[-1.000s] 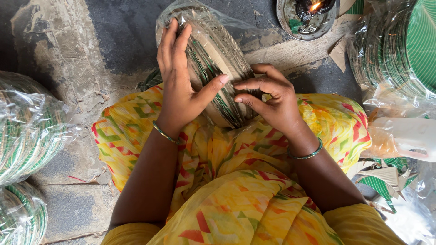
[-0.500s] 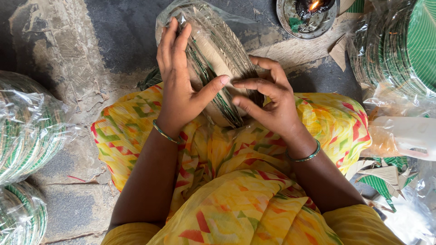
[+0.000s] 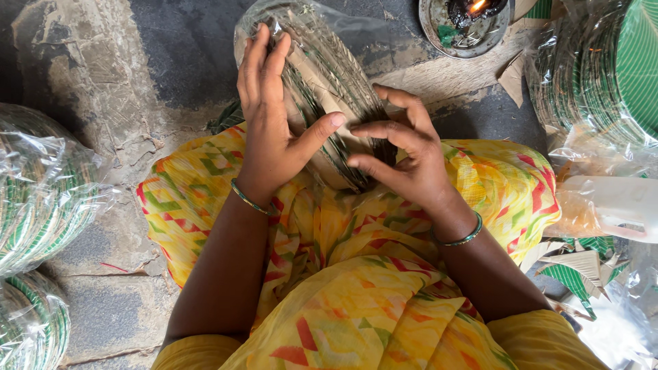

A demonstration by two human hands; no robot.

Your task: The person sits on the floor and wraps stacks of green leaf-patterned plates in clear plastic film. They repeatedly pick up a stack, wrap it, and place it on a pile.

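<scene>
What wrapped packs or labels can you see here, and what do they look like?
Clear plastic pack: on the lap, between both hands, round green-edged plates.
Wrapped stacks: far left, green-and-white rims.
Wrapped stack: top right, green striped plates.
No labels or screens.
</scene>
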